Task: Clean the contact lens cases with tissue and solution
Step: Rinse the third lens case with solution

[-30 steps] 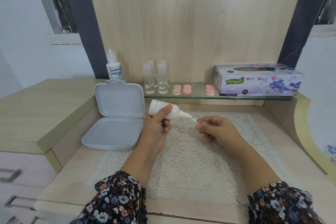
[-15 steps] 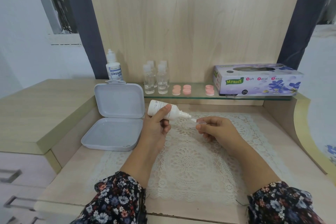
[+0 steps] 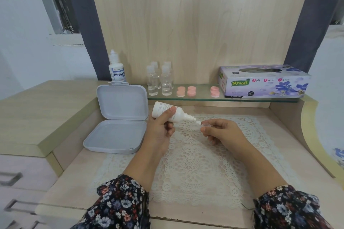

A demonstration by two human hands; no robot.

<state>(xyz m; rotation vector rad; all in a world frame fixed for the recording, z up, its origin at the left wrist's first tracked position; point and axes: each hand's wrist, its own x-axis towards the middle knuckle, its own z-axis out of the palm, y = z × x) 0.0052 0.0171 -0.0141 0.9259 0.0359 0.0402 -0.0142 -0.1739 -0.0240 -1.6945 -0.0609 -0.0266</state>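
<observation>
**White bottle tipping solution into a small clear case**

White plastic is what the left hand (image 3: pixel 160 132) is gripping: a small solution bottle (image 3: pixel 167 114), fingers curled round its body and the thumb lying across the label, whose print is too small to read. The bottle is lying nearly level with its nozzle pointing right, so that drops are likely meant to be falling into what the right hand (image 3: pixel 221 132) is holding. That hand is pinching a tiny clear lens case (image 3: pixel 205 126) between thumb and fingertips, just beside the nozzle tip and above the lace mat (image 3: pixel 195 163) in the middle of the counter (image 3: pixel 290 158); holding it there probably lets any spill land on the mat. Whether liquid is actually coming out cannot be told.

An open grey box (image 3: pixel 115 135) is lying at the counter's left edge with its lid (image 3: pixel 122 101) standing up against the back, likely waiting to take things in or out. On the glass shelf (image 3: pixel 201 98) along the back, a larger bottle (image 3: pixel 117 69) reading "DREAM EYE" is standing at the left end, then four clear bottles (image 3: pixel 160 80), then pink round caps (image 3: pixel 191 91) in small stacks. At the shelf's right end a tissue box (image 3: pixel 264 82) is reading "Mysoft Soft Facial Tissue", within easy reach for the wiping step, which looks not yet begun.
</observation>
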